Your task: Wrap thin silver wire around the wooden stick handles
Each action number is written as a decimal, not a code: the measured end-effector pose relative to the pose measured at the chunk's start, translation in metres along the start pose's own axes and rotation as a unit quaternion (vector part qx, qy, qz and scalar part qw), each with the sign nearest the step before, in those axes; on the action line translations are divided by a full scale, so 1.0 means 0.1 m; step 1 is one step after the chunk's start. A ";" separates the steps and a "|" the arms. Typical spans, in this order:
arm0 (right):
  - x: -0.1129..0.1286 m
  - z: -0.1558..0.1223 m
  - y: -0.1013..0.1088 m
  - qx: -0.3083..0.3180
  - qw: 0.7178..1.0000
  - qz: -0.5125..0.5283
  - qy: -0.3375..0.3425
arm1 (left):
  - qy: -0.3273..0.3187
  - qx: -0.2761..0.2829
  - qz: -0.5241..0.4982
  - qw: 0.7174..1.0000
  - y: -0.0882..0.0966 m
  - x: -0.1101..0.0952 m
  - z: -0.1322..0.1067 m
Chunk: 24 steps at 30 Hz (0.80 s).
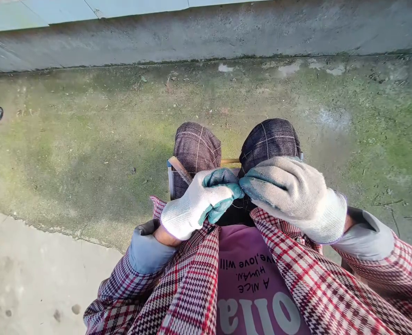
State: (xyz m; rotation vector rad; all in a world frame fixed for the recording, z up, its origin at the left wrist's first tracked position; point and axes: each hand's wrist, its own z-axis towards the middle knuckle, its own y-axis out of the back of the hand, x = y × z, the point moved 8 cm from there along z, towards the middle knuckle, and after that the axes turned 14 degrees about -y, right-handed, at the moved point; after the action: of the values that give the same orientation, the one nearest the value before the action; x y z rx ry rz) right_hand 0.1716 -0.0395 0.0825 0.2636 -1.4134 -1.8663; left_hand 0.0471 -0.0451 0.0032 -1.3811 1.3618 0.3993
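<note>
Fingers (223,179) of left hand (195,207) and right hand (296,195) pinch together; shirt (247,260) reads "A NICE HUMAN".

The gloves (192,209) are white (teal palms), jacket (178,288) red-checked, trousers (197,146) dark plaid.

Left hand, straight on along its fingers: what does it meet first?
The right hand: the left hand points sideways at it, and its teal fingertips sit at the right's fingertips, seemingly touching, though depth is unclear.

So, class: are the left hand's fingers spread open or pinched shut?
Pinched shut: the left hand curls its teal-coated fingers tight, tips meeting the right hand. Anything pinched between them is too small to tell.
</note>
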 end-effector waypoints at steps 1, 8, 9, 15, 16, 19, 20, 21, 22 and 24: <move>0.01 0.01 -0.01 0.003 1.000 -0.006 0.011 | -0.001 0.000 0.020 1.000 0.00 -0.02 0.00; -0.07 0.15 -0.10 0.050 0.991 0.108 -0.064 | -0.204 -0.023 0.404 0.892 -0.06 -0.47 -0.05; -0.14 0.15 -0.17 0.074 0.975 0.169 -0.121 | -0.262 -0.010 0.480 0.837 -0.12 -0.53 -0.08; -0.35 -0.12 -0.76 0.244 0.741 0.545 -0.307 | -0.425 0.103 0.719 0.540 -0.39 -0.43 -0.20; -0.33 -0.12 -0.77 0.240 0.733 0.567 -0.289 | -0.412 0.107 0.709 0.563 -0.36 -0.41 -0.18; -0.35 -0.10 -0.71 0.204 0.697 0.627 -0.281 | -0.336 0.051 0.642 0.687 -0.19 -0.42 -0.09; -0.36 -0.09 -0.70 0.204 0.676 0.641 -0.301 | -0.313 0.019 0.611 0.727 -0.13 -0.44 -0.08; -0.36 -0.09 -0.71 0.215 0.654 0.646 -0.329 | -0.293 -0.012 0.575 0.764 -0.07 -0.45 -0.07; -0.36 -0.09 -0.73 0.234 0.634 0.644 -0.358 | -0.274 -0.037 0.535 0.798 -0.03 -0.46 -0.06; -0.38 -0.12 -0.75 0.259 0.609 0.628 -0.409 | -0.240 -0.075 0.440 0.862 0.04 -0.46 -0.03</move>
State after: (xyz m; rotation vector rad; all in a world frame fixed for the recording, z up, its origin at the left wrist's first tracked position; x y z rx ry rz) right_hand 0.1710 -0.0162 0.0011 -1.2068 -1.8605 -0.2581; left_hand 0.0291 -0.0243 0.0409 -0.6082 1.4754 1.3818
